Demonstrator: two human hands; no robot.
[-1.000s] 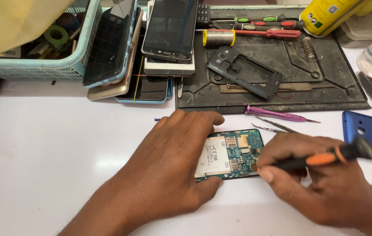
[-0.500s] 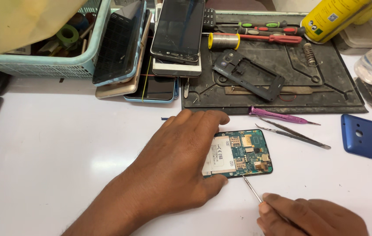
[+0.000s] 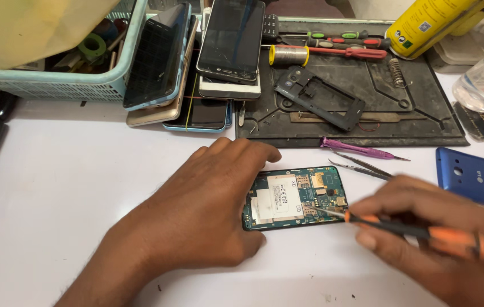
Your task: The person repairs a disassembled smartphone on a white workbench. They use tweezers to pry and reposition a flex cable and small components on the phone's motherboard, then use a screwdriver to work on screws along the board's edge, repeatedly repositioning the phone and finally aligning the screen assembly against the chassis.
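Opened phone (image 3: 294, 196): lying on the white table (image 3: 82, 170), circuit board up. Left hand (image 3: 208, 210) is pressing flat, fingers spread, on its left end. Right hand (image 3: 424, 239) is pinching an orange-black screwdriver (image 3: 401, 227), tip on the board; keeping it upright should prevent slipping. Tweezers (image 3: 361, 166) are lying near.

A white rectangular label (image 3: 279, 200) sits on the green opened phone board (image 3: 296, 196) at table centre. Dark, unlit phone screens (image 3: 231, 37) are stacked at upper centre. A yellow cylindrical spray can (image 3: 429, 23) bearing small printed labels lies at upper right.
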